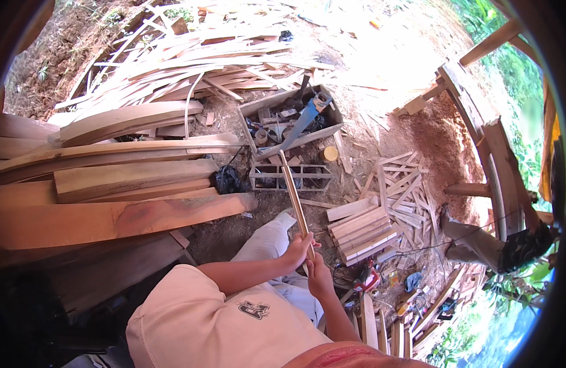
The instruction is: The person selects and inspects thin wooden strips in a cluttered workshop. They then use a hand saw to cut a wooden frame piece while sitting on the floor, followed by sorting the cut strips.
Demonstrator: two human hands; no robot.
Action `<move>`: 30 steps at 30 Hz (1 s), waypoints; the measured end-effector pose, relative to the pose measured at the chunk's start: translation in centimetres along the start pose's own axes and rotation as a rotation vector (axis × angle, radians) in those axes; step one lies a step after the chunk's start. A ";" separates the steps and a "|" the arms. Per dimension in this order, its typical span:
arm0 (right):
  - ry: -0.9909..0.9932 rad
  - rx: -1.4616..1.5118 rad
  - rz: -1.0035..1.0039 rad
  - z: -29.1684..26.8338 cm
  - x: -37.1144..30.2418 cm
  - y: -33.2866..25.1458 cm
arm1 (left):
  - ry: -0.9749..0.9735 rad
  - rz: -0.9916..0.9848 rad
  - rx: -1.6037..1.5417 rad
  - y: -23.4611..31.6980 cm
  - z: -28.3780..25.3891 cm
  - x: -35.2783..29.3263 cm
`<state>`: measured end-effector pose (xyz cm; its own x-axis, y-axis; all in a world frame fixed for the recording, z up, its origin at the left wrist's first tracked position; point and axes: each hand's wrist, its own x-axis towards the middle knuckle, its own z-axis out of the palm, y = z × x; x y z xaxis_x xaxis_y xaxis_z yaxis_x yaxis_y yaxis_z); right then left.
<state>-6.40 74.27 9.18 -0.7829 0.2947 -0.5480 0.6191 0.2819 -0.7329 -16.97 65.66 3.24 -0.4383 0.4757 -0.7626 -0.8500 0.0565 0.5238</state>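
Note:
A long thin wooden strip [293, 195] slants up and away from my body, its far end reaching the front of the wooden toolbox. My left hand [299, 251] is closed round its lower part. Just below, my right hand [320, 279] grips the near end of the same strip, close against the left one. The lowest tip of the strip is mostly hidden by my fingers. Beyond the strip's far end, a handsaw [307, 121] with a blue blade lies across the toolbox [293, 143].
Thick planks [117, 218] lie to the left, and a heap of thin offcuts [191, 67] at the back. Cut wooden blocks [363, 230] are stacked right of my hands. A slatted wooden crate [290, 178] sits before the toolbox. Another person [510, 245] is at the far right.

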 end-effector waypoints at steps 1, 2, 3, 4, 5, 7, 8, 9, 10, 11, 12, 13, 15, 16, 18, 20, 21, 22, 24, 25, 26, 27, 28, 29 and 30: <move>-0.022 0.008 -0.004 -0.6 -1.4 -0.8 | -0.046 0.037 -0.046 -0.4 -0.3 -0.7; -0.042 0.020 -0.006 -1.2 -2.6 -1.4 | -0.091 0.070 -0.090 -1.0 -0.6 -1.8; -0.050 0.035 0.004 -2.0 -3.9 -1.6 | -0.167 -0.003 -0.148 0.2 -0.5 -3.3; -0.046 0.059 0.019 -2.6 -5.5 -1.7 | -0.238 -0.034 -0.178 2.0 -0.4 -4.7; -0.056 0.100 0.048 -3.4 -7.2 -2.2 | -0.308 -0.071 -0.206 4.0 -0.4 -5.9; -0.129 0.123 0.074 -5.4 -10.4 -3.3 | -0.358 -0.107 -0.247 5.7 -0.5 -9.4; -0.157 0.096 0.126 -6.0 -12.5 -3.7 | -0.327 -0.087 -0.277 5.6 -0.3 -10.7; -0.147 0.106 0.115 -6.3 -13.9 -3.6 | -0.367 -0.074 -0.298 6.3 0.2 -11.5; -0.141 0.113 0.101 -6.4 -15.0 -3.4 | -0.368 -0.075 -0.262 6.5 0.5 -12.0; -0.135 0.117 0.086 -6.6 -16.2 -3.1 | -0.369 -0.072 -0.227 6.6 0.9 -12.5; -0.110 0.134 0.076 -6.7 -17.0 -2.7 | -0.367 -0.068 -0.194 6.3 1.3 -13.0; -0.101 0.159 0.079 -6.3 -17.4 -1.8 | -0.328 -0.100 -0.163 5.7 1.5 -13.3; -0.054 0.215 0.073 -5.3 -19.4 -1.2 | -0.325 -0.122 -0.117 5.1 2.0 -13.7; -0.040 0.227 0.060 -5.0 -20.0 -0.9 | -0.330 -0.124 -0.095 5.1 2.6 -14.1; -0.014 0.251 0.029 -4.7 -20.7 -0.4 | -0.345 -0.084 -0.056 4.6 3.1 -14.9; 0.005 0.242 0.069 -4.8 -21.8 -0.6 | -0.367 -0.055 -0.023 3.6 3.1 -15.1; 0.003 0.204 0.072 -4.9 -22.2 -1.0 | -0.364 -0.055 0.006 3.3 3.0 -15.5; 0.003 0.159 0.073 -5.0 -22.8 -1.4 | -0.366 -0.052 0.031 3.3 3.3 -15.6; 0.106 0.127 0.029 -4.4 -23.9 -1.1 | -0.384 -0.050 0.078 3.1 3.9 -15.9; 0.140 0.102 0.022 -3.9 -24.1 -0.2 | -0.399 -0.051 0.099 2.8 4.1 -16.0; 0.173 0.076 0.015 -3.6 -24.3 0.5 | -0.414 -0.051 0.121 2.6 4.3 -16.0; 0.201 0.079 0.046 -3.6 -24.8 0.5 | -0.412 -0.056 0.136 2.4 4.7 -16.2; 0.212 0.085 0.044 -3.5 -25.2 0.9 | -0.410 -0.060 0.151 2.1 5.2 -16.4; 0.223 0.091 0.042 -3.3 -25.4 1.3 | -0.407 -0.063 0.166 1.9 5.5 -16.5; 0.234 0.097 0.038 -3.2 -25.7 1.6 | -0.424 -0.056 0.170 1.8 5.9 -16.8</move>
<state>14.92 70.11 23.35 -0.7165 0.5099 -0.4760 0.6305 0.1813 -0.7547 -9.39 62.97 19.20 -0.2047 0.7832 -0.5871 -0.7934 0.2186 0.5682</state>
